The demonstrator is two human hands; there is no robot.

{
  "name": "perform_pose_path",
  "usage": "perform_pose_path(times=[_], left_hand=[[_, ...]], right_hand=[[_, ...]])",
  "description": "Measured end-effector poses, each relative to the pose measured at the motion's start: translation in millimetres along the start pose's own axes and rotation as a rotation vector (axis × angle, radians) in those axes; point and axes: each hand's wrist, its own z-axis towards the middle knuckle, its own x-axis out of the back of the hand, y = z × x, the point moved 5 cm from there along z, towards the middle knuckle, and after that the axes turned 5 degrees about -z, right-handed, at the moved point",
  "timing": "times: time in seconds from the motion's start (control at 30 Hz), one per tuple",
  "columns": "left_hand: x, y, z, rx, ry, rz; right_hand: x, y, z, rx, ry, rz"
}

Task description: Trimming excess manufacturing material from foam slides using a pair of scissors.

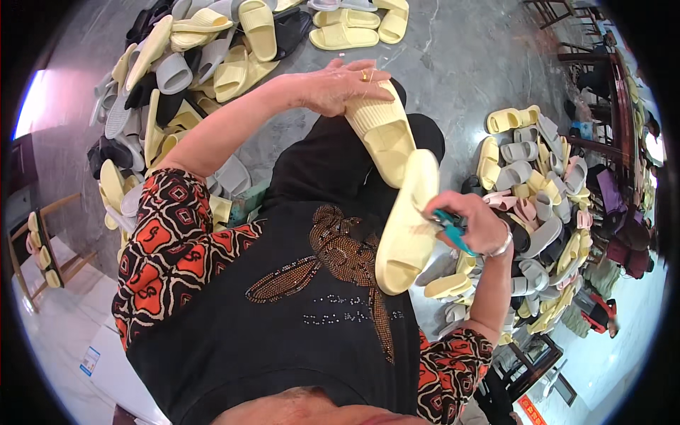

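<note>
Two pale yellow slippers overlap in front of my body, over my dark trousers. My left hand (pixel 346 86) grips the end of the farther slipper (pixel 382 131), its fingers lying over that end, a ring on one of them. The nearer slipper (pixel 409 227) overlaps its near end and slants toward my chest. At the right edge of the nearer slipper, my right hand (pixel 476 221) is closed round a small teal-handled hand tool (pixel 453 230). The tool's working end is blurred and partly hidden by my fingers, so its exact kind does not show.
A heap of yellow, grey and black slippers (pixel 173 74) lies on the grey floor to the left. Another heap (pixel 538 170) spreads along the right. Several yellow slippers (pixel 343 37) lie at the far side. Wooden furniture (pixel 616 106) stands at the far right.
</note>
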Motion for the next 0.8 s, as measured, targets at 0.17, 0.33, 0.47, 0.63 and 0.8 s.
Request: perform_pose_path(times=[0.17,0.33,0.47,0.63,0.8], left_hand=[[8,-22,15,-0.045,0.016,-0.342],[15,-29,20,-0.062,-0.024,-0.524],[-4,-39,22,0.058,0.066,-0.785],[-2,-34,20,0.111,0.279,-0.799],[5,-23,18,0.216,0.361,-0.770]], right_hand=[[-7,-33,42,0.121,-0.130,-0.080],[-3,-46,64,0.236,-0.115,-0.253],[7,-37,75,0.214,0.012,-0.536],[-10,-16,74,0.313,0.238,-0.820],[-26,34,30,0.213,0.923,-0.385]])
